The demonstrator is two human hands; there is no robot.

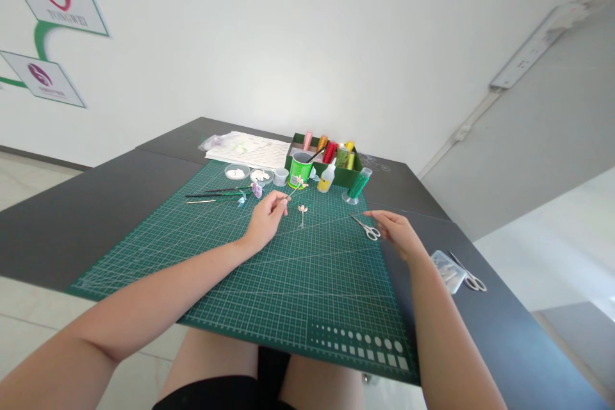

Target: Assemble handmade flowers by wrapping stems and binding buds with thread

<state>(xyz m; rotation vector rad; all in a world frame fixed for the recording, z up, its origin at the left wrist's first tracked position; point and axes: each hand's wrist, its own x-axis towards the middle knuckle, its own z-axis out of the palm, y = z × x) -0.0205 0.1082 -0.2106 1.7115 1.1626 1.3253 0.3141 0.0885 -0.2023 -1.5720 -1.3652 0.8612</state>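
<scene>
My left hand (269, 214) is closed in a pinch on the thin stem of a small pale artificial flower (301, 183), which tilts up and right in front of the green can (300, 172). A second small cream flower (302, 209) on a thin stem lies on the green cutting mat (288, 282), just right of that hand. Over the mat's right edge is my right hand (396, 230), its index finger stretched out to the left and the other fingers partly bent. I see nothing clearly held in it. Small white-handled scissors (368, 229) lie beside its fingertips.
Behind the hands stand a glue bottle (327, 177), a green-filled tube (359, 184) and a box of thread spools (348, 173). Dishes of white pieces (236, 172), dark sticks (216, 193) and a purple flower (257, 189) sit left. Right lie a plastic case (448, 271) and larger scissors (473, 280).
</scene>
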